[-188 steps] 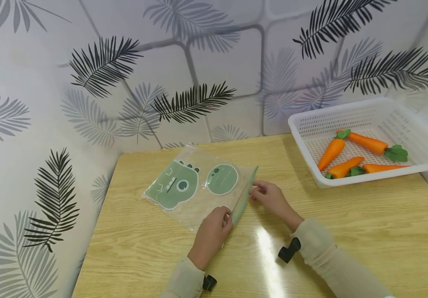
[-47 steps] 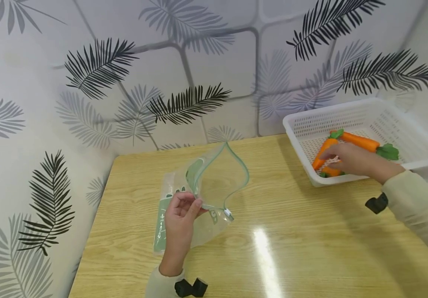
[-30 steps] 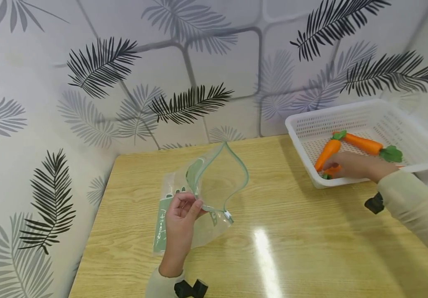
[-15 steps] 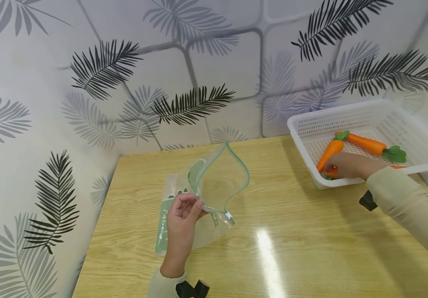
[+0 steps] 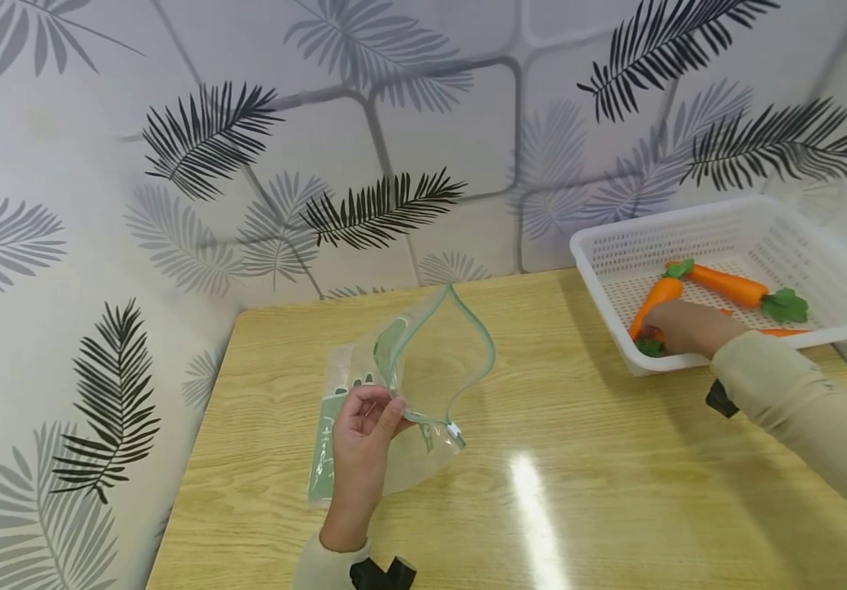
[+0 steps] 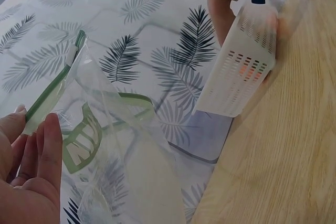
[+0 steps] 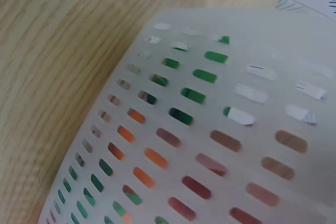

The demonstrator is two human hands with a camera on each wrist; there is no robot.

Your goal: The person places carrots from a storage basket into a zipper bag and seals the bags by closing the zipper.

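Note:
My left hand (image 5: 360,442) pinches the green rim of a clear zip bag (image 5: 412,463) between thumb and fingers. The bag's mouth gapes toward the right, its white slider (image 5: 455,429) at the near corner; its body, printed with green shapes, trails left over the table. In the left wrist view, thumb and fingers (image 6: 51,148) meet at the green zip strip. My right hand (image 5: 689,328) reaches into the white basket, fingers curled round a carrot (image 5: 650,347) whose leafy end shows under them. The basket wall hides most of this grip in the right wrist view.
The white perforated basket (image 5: 836,334) stands at the right against the wall. More carrots lie in it: one beside my fingers (image 5: 658,300), one behind (image 5: 726,285), and one at the near wall (image 5: 785,332). The wooden table (image 5: 541,393) ends at a leaf-patterned wall.
The left hand took up the bag, whose mouth now gapes. My right hand left the bag, went into the basket, lowered and curled round the near carrot, its leaves shifting slightly.

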